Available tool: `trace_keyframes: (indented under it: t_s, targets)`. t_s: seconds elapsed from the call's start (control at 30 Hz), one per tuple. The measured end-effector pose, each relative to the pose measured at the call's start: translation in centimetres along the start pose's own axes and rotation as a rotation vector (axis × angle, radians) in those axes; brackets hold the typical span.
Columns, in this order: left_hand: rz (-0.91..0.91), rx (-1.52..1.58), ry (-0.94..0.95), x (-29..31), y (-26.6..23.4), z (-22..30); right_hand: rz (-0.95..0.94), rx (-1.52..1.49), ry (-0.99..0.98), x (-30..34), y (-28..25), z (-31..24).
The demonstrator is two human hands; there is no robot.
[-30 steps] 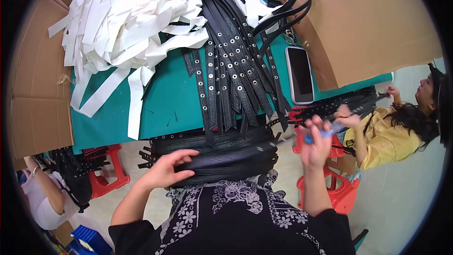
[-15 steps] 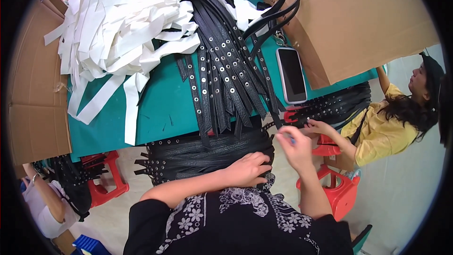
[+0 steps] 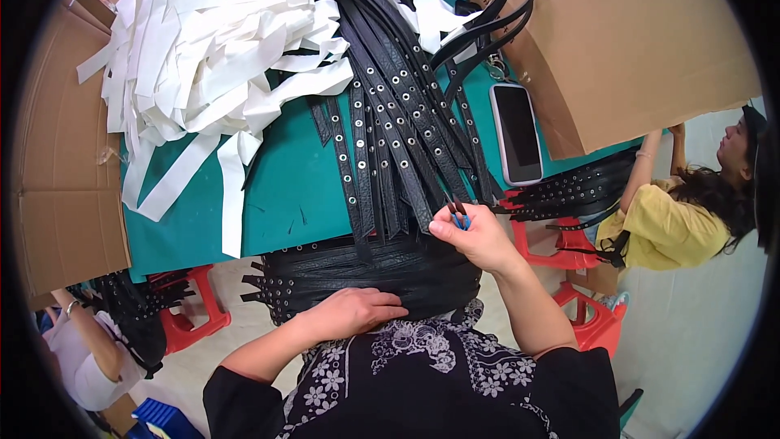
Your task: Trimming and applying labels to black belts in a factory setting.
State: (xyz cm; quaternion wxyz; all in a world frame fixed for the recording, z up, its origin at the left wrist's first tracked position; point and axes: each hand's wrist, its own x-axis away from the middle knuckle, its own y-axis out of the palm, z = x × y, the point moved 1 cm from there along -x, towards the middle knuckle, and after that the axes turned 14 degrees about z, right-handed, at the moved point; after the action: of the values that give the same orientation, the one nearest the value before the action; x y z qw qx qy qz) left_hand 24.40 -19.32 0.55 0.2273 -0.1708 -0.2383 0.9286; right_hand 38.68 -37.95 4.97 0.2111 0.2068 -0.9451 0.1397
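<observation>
My right hand (image 3: 481,237) is closed around small blue-handled snips (image 3: 461,219), their dark tips pointing up. Its thumb and finger also meet the tip of a black strap (image 3: 413,187) with metal eyelets, which hangs off the table edge. More such eyelet straps (image 3: 366,146) lie in a bundle on the green table (image 3: 284,203). Across my lap rests a thick stack of black straps (image 3: 325,270). My left hand (image 3: 357,309) lies flat on the near side of that stack, fingers stretched out, holding nothing.
White strips (image 3: 219,41) are heaped at the back left. A phone (image 3: 517,134) and a cardboard box (image 3: 617,57) stand at the right; another carton (image 3: 69,171) is at the left. Red stools (image 3: 197,309) flank me. A person in yellow (image 3: 674,223) sits right, another person (image 3: 89,341) left.
My right hand has moved left to the tip of another strap, and the snips show more plainly. My left hand has slid left over the stack. The person in yellow has raised their hands.
</observation>
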Motion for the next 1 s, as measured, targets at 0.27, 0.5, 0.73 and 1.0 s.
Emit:
trace_keyframes:
  t_s: [0.27,0.5,0.73,1.0]
  targets:
    - [0.737,0.972,-0.801,-4.1,-5.6,0.9,-0.139,-0.285,0.142,1.1,3.2,-1.1]
    - [1.007,1.096,-0.656,-4.4,-6.5,0.9,-0.077,-0.086,-0.319,1.5,6.4,-2.6]
    - [1.054,1.117,-0.738,-3.4,-9.1,0.2,-0.146,0.283,-0.956,1.5,5.5,-4.4]
    - [0.968,1.003,-0.806,-2.7,-8.8,0.9,0.129,0.683,-1.076,-0.8,5.0,-6.1]
